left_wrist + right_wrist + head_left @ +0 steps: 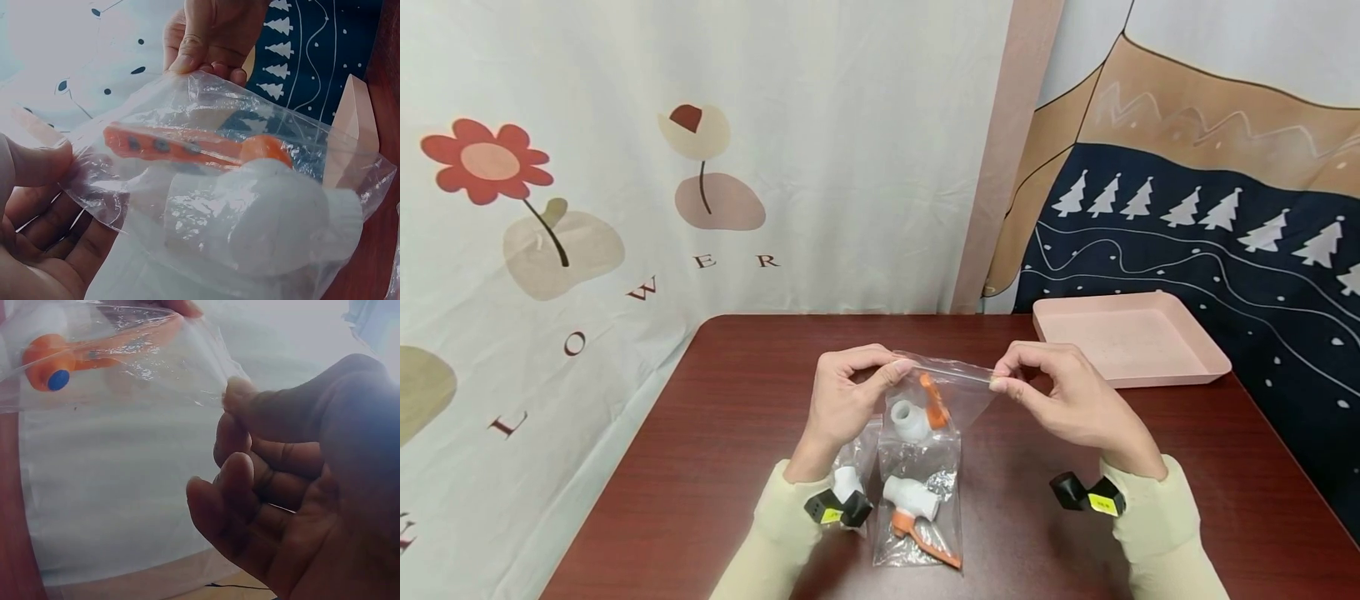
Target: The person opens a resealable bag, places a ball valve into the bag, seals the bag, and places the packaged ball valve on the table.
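Observation:
Between both hands hangs a clear zip bag (pixel 973 398) with a white plastic ball valve (pixel 910 421) inside, its orange handle (pixel 934 400) pointing up. My left hand (pixel 844 398) pinches the bag's top edge at the left corner, thumb on the near side. At the other top corner, my right hand (pixel 1071 400) pinches the edge between thumb and fingertips. The left wrist view shows the valve (pixel 250 219) close up through the film. In the right wrist view a blue dot (pixel 58 380) marks the orange handle's hub.
Below the held bag, another bagged valve (pixel 912 497) with an orange handle lies on the dark red table (pixel 737 467). A further bag with a white part (pixel 847 481) lies partly behind my left wrist. A pink tray (pixel 1131 337) stands at the back right.

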The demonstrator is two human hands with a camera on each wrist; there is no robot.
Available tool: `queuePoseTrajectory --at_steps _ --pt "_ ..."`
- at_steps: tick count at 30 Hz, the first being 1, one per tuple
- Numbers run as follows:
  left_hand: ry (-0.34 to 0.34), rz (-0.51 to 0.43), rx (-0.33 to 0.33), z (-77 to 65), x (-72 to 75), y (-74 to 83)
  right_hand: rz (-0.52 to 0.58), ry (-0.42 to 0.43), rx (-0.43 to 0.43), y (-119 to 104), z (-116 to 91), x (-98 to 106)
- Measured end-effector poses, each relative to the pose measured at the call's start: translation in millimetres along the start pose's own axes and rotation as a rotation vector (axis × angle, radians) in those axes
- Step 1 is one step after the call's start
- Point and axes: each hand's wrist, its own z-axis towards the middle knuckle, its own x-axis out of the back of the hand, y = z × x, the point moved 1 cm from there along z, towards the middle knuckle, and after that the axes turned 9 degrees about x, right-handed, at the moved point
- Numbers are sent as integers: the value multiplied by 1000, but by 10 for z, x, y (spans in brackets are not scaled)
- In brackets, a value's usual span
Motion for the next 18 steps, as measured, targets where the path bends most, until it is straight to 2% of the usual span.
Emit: queuePoseTrajectory --at_steps 7,12,18 --pt "-31 51 -12 -4 56 0 11 6 -27 34 30 -82" --pt "-34 95 -34 -7 -1 -16 15 -14 -56 27 56 -160" --pt "-49 124 -83 -36 -119 -39 12 15 42 -66 96 -306"
